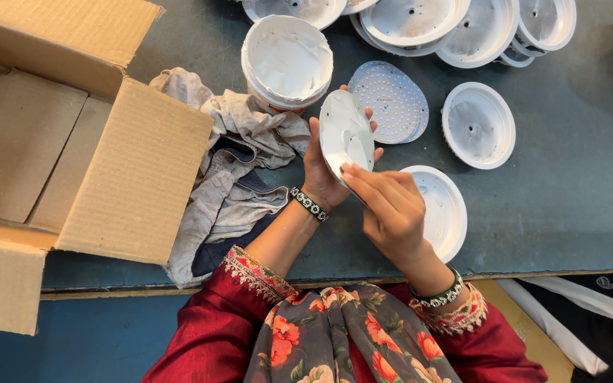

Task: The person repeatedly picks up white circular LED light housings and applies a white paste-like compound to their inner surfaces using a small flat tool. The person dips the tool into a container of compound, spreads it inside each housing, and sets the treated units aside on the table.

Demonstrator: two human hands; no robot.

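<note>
Dark blue-grey worktable (pixel 569 213) is carrying everything | open cardboard box (pixel 72 156) sitting at left | crumpled grey rag (pixel 235 177) lying beside it | white paste tub (pixel 286 62) standing at upper centre | white round housings (pixel 478 125) lying and stacking at upper right | perforated discs (pixel 391 99) resting near centre

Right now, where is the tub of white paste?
In the head view, the tub of white paste stands at the top middle of the blue table, between the crumpled rag on its left and the dotted round boards on its right.
</note>
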